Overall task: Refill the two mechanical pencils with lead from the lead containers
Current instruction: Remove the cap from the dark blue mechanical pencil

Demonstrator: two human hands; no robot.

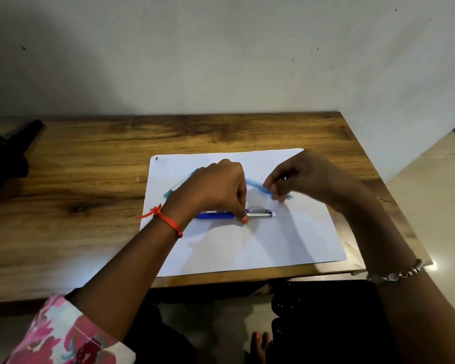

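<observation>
Two hands over the white paper [247,248].
Curled fingers of the left hand [213,189] grip the dark blue pencil [216,215]; the right hand [302,177] pinches the pale blue pencil [256,185]; teal container [180,184] half hidden.

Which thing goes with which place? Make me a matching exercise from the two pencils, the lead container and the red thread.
1 dark blue pencil
2 light blue pencil
3 teal lead container
4 red thread

A in the right hand's grip
B round the left hand's wrist
C pinched by the left hand
D on the paper, partly behind the left hand

Pairs: 1-C, 2-A, 3-D, 4-B
</observation>
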